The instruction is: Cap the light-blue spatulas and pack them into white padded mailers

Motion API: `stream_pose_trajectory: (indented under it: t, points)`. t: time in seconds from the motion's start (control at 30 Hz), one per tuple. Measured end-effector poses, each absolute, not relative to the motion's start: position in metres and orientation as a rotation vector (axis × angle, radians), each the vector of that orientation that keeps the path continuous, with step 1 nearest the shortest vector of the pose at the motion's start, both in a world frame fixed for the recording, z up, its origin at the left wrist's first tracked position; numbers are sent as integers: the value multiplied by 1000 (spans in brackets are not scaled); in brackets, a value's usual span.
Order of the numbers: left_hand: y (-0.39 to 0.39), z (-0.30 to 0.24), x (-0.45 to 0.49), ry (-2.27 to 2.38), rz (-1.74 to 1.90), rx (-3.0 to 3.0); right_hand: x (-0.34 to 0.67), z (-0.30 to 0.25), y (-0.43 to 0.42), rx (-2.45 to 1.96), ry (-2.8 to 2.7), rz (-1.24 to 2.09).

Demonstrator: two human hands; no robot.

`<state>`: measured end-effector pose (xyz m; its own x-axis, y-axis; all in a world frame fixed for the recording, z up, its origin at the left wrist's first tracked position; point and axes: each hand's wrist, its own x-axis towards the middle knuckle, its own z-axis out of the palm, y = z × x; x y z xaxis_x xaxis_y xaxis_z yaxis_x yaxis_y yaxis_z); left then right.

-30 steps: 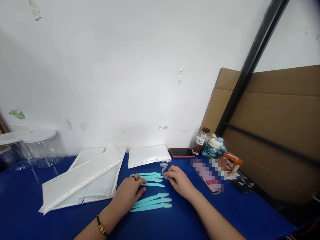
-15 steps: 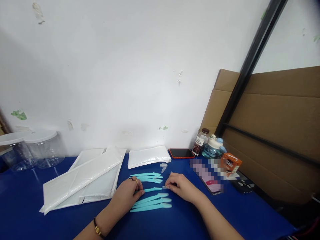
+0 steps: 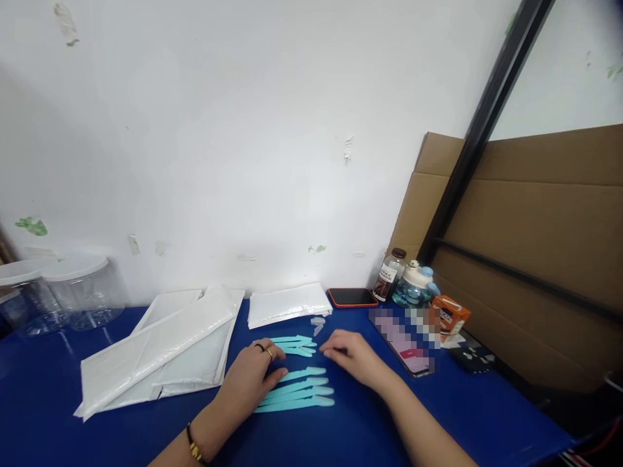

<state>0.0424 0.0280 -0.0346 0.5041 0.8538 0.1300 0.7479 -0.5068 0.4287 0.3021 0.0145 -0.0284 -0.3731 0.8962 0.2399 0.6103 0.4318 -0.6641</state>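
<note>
Our left hand (image 3: 253, 371) covers the left ends of the far turquoise sticks (image 3: 298, 349), its thumb by the near turquoise sticks (image 3: 298, 394); we cannot tell whether it grips any. Our right hand (image 3: 351, 357) curls just right of them, its grip unclear too. Clear caps (image 3: 318, 322) lie beyond, near a white packet (image 3: 289, 305) and phone (image 3: 353, 298).

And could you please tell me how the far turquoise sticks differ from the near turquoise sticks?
The far sticks lie bunched, some seeming to overlap; the near sticks lie spread side by side. The near sticks carry what look like pale, translucent covers on their right tips; the far sticks look bare there. Both groups are turquoise, run roughly left to right, and are partly hidden by the left hand.
</note>
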Motion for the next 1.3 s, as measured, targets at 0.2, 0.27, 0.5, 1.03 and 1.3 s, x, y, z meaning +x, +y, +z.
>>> stream_pose_trajectory:
  t: [0.2,0.27,0.5,1.03,1.3]
  points:
    - [41,-37,32,1486,535,2472,326,-43,32,-1603,-1910,360]
    - [43,-37,32,1490,525,2457,324,-48,34,-1662,-1921,337]
    - [41,-36,31,1479,521,2388,317,-48,30,-1607,-1905,582]
    - [36,-28,35,1529,406,2336,293,-48,20,-1378,-1991,739]
    - [31,-31,47,1424,415,2328,281,-48,17,-1274,-2047,759]
